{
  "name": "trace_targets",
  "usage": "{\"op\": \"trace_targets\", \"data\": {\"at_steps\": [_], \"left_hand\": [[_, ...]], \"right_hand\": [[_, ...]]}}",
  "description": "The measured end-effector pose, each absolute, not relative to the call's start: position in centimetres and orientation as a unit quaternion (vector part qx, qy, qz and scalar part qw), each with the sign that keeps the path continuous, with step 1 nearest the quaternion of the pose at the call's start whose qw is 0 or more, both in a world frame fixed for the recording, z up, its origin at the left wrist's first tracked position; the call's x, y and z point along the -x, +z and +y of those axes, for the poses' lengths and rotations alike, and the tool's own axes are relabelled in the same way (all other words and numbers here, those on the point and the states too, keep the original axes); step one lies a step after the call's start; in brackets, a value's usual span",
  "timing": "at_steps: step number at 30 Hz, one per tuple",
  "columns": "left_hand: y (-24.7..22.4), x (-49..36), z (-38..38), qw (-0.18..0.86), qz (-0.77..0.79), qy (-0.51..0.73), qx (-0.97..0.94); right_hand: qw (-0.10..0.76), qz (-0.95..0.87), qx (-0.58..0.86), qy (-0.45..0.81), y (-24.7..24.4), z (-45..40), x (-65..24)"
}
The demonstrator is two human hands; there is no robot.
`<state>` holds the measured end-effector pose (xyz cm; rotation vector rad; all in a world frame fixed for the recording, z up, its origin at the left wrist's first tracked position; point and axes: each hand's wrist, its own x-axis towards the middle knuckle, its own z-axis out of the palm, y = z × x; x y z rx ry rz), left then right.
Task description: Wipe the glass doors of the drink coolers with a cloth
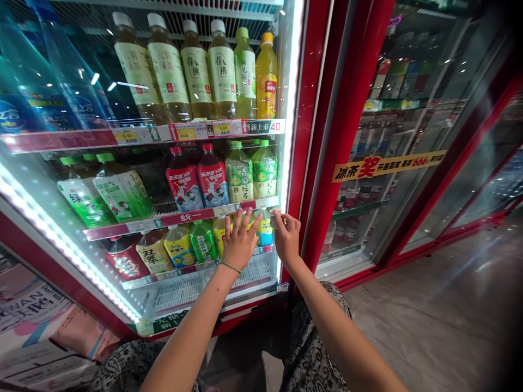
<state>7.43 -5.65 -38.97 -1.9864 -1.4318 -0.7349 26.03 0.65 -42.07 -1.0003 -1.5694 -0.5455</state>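
Note:
A lit drinks cooler with red frame stands in front of me. My left hand (240, 242), fingers spread, is at the edge of the red-and-white price rail (192, 216) under the middle shelf, in front of small yellow bottles. To its right my right hand (287, 231) has its thumb and fingertips pinched at the rail's right end; what they hold is too small to make out. Green-capped plum tea bottles (265, 169) stand just above the hands. A green bottle (203, 241) is left of my left hand on the lower shelf.
The top shelf carries pale tea bottles (220, 71) and an orange bottle (266, 79). Big blue bottles (77, 76) are at upper left. A second cooler with a yellow strip (390, 166) stands at right. Printed boxes (32, 305) lie at lower left.

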Motion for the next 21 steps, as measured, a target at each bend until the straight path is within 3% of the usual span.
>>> {"op": "trace_targets", "data": {"at_steps": [21], "left_hand": [[-39.7, -7.5, -3.1, 0.267, -0.531, -0.253, 0.763]], "right_hand": [[0.573, -0.657, 0.428, -0.239, -41.7, 0.8, -26.4]]}}
